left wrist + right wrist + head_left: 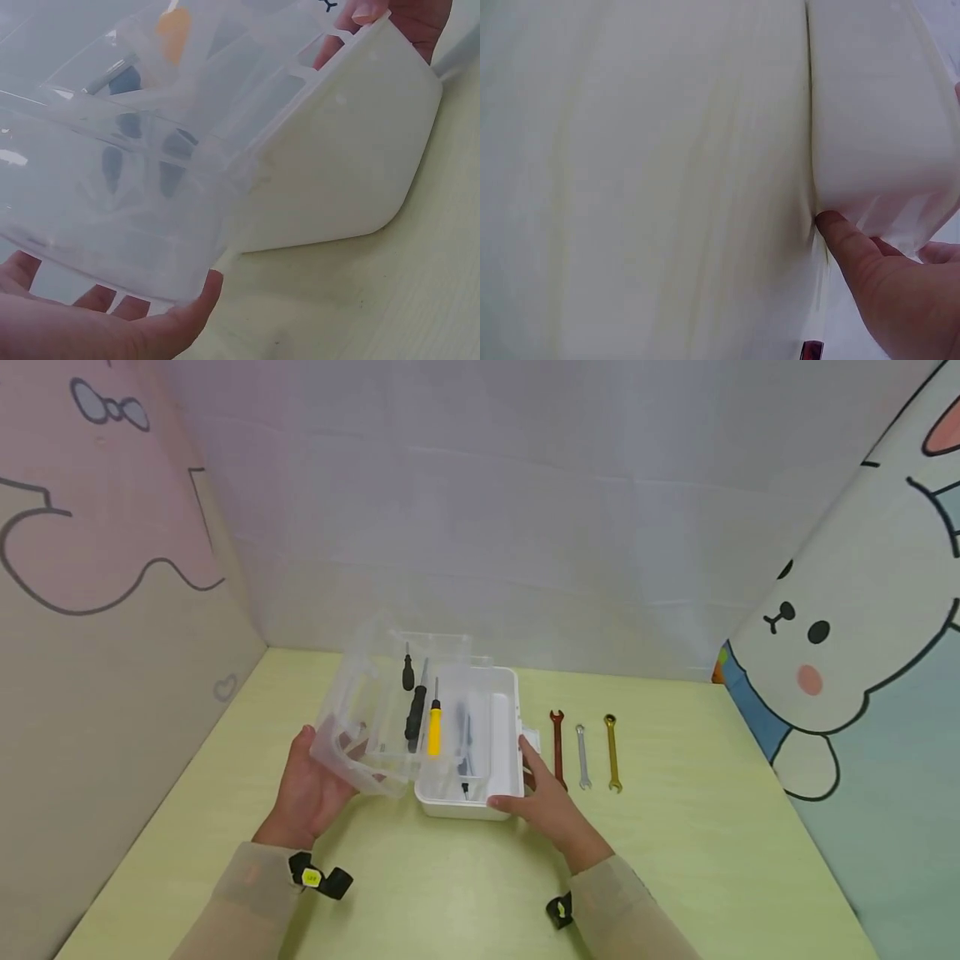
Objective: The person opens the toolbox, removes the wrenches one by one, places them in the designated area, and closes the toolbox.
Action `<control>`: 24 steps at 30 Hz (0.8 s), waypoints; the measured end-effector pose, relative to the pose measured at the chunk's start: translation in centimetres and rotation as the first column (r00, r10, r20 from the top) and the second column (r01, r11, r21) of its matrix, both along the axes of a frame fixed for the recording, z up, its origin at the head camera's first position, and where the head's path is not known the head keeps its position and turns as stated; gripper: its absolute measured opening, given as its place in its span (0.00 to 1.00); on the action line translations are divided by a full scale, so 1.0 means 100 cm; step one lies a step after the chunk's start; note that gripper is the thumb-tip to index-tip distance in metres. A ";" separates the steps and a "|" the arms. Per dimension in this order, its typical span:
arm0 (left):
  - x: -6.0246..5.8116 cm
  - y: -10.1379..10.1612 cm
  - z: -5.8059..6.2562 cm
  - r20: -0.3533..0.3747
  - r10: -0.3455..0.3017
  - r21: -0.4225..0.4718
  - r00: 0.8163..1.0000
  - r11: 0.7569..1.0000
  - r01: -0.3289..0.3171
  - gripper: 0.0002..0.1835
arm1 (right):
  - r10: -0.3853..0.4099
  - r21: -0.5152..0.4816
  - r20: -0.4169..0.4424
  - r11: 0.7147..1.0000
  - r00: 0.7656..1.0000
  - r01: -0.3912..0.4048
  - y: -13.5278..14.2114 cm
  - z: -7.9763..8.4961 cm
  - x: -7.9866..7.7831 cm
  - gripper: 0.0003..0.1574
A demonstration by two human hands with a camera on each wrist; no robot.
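Note:
A white toolbox [465, 811] stands on the table, its clear plastic lid [337, 756] swung up and tilted to the left. My left hand [311, 789] holds the lid's outer edge, fingers underneath and thumb at the corner in the left wrist view. On the box's right side, my right hand [551, 806] grips the wall near the front corner, thumb toward the front. Through clear plastic show a yellow screwdriver [435, 731], a longer black screwdriver [416, 714] and a small black screwdriver [408, 672]. Another slim dark tool [465, 768] lies inside the box, partly blurred by the plastic.
Right of the box lie a red wrench [557, 739], a small silver wrench [582, 758] and a gold wrench [612, 752], side by side. Cloth walls [525, 527] enclose the pale yellow table [420, 902] at the back and both sides.

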State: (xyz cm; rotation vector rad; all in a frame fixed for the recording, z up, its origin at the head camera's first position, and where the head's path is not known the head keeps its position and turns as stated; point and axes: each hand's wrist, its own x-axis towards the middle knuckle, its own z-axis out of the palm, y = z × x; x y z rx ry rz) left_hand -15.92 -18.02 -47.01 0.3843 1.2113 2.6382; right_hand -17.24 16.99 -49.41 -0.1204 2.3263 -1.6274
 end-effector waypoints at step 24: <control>0.005 0.025 0.029 -0.001 0.230 -0.442 0.973 0.873 -0.207 0.36 | -0.005 0.027 -0.007 1.000 1.000 0.005 -0.002 -0.003 0.001 0.74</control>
